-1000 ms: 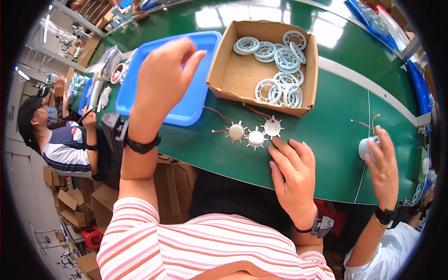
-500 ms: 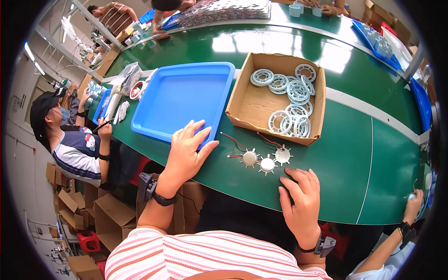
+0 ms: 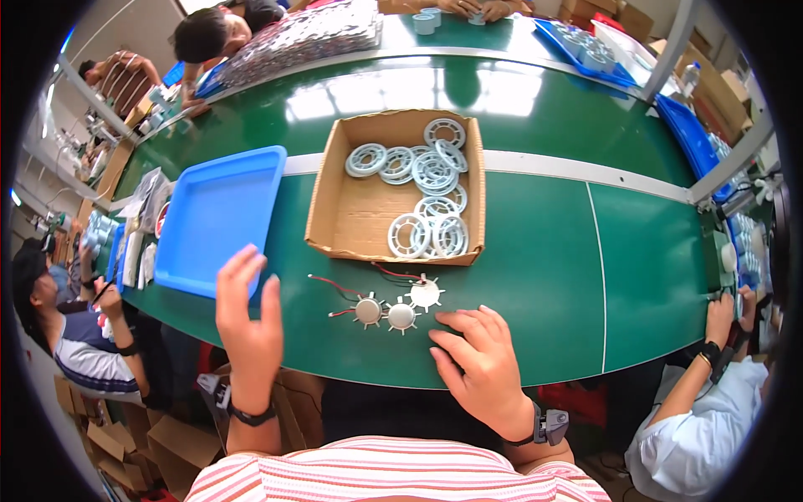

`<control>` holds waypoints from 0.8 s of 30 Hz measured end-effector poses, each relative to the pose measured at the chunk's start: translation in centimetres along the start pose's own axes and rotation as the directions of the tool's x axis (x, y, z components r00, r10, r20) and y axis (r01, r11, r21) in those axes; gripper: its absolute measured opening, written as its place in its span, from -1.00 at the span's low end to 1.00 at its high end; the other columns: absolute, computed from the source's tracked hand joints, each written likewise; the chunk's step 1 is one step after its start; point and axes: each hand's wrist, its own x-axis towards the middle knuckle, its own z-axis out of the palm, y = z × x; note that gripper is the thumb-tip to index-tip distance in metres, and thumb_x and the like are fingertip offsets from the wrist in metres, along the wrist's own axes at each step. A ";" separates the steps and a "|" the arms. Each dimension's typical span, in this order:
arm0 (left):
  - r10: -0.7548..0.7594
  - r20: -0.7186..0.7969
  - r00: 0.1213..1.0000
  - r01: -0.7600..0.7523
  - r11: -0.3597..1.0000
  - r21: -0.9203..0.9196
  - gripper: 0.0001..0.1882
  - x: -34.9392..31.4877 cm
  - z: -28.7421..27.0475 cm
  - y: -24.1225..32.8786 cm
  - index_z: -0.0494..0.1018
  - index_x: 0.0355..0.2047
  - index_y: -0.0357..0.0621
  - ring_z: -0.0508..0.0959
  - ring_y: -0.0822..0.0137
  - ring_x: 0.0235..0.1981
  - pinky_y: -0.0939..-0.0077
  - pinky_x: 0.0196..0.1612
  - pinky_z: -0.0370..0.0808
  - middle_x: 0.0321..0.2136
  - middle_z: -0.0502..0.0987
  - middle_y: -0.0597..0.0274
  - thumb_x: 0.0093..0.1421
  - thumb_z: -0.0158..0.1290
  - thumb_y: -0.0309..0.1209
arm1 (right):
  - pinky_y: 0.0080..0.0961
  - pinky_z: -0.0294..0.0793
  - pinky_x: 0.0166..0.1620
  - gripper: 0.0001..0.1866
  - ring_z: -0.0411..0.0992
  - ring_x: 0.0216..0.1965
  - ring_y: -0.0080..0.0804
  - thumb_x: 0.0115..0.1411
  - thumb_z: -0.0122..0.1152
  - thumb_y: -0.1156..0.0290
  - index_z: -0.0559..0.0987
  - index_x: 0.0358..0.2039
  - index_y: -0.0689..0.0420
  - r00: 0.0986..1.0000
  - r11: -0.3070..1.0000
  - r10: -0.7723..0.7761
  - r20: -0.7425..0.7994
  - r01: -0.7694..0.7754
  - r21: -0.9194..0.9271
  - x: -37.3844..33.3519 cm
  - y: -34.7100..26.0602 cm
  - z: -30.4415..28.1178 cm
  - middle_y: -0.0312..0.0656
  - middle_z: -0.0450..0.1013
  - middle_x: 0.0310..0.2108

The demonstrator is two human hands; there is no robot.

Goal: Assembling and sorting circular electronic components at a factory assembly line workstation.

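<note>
Three round, silvery parts with short spokes around their rims lie together on the green table: a left disc (image 3: 368, 310), a middle disc (image 3: 401, 316) and an upper right disc (image 3: 426, 293). Thin dark red wires (image 3: 335, 285) run from them. My right hand (image 3: 481, 361) rests just right of these discs, its fingers apart and holding nothing. By the near right corner of an empty blue tray (image 3: 219, 222), my left hand (image 3: 251, 326) is raised with its fingers spread, also holding nothing. Beyond the discs stands a cardboard box (image 3: 355, 213) with several pale blue spoked rings (image 3: 435, 171).
A person (image 3: 79, 335) works at the left, another (image 3: 703, 418) at the right. Others sit across the table near a stack of silvery sheets (image 3: 305, 38). A blue tray of pale cylindrical parts (image 3: 585, 54) stands far right. Cardboard boxes (image 3: 184, 443) sit on the floor.
The view has turned right, so the table things appear further left. My left hand has turned more upright beside the tray corner. My right hand stays close to the discs.
</note>
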 end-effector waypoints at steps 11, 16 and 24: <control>0.412 0.305 0.859 -0.040 0.646 -0.762 -0.82 -3.6 6.9 7.4 0.59 -0.33 -0.25 0.62 0.18 -0.34 0.43 -0.27 0.55 -0.37 0.62 0.11 0.07 0.34 -0.50 | -0.26 0.47 -0.18 -0.83 0.49 -0.25 -0.15 -0.02 0.42 0.53 0.62 -0.38 0.13 0.997 0.995 0.072 -0.038 -0.070 0.067 0.2 0.4 0.4 -0.18 0.51 -0.29; 0.439 0.424 0.792 0.020 0.676 -0.737 -0.83 -4.3 6.8 6.6 0.52 -0.46 -0.21 0.55 0.21 -0.54 0.41 -0.50 0.47 -0.49 0.53 0.18 0.10 0.32 -0.46 | -0.29 0.44 -0.40 -0.79 0.44 -0.42 -0.16 -0.05 0.47 0.53 0.52 -0.58 0.15 0.998 0.998 0.052 -0.032 -0.051 0.031 1.1 0.4 0.3 -0.20 0.41 -0.50; 0.463 0.362 0.809 -0.078 0.695 -0.714 -0.75 -5.0 7.2 7.2 0.45 -0.54 -0.18 0.47 0.15 -0.59 0.32 -0.59 0.40 -0.56 0.43 0.21 0.15 0.29 -0.39 | -0.30 0.40 -0.42 -0.70 0.41 -0.46 -0.16 -0.12 0.50 0.57 0.44 -0.62 0.15 0.999 0.998 0.025 -0.037 -0.023 0.054 1.6 0.7 0.7 -0.20 0.39 -0.55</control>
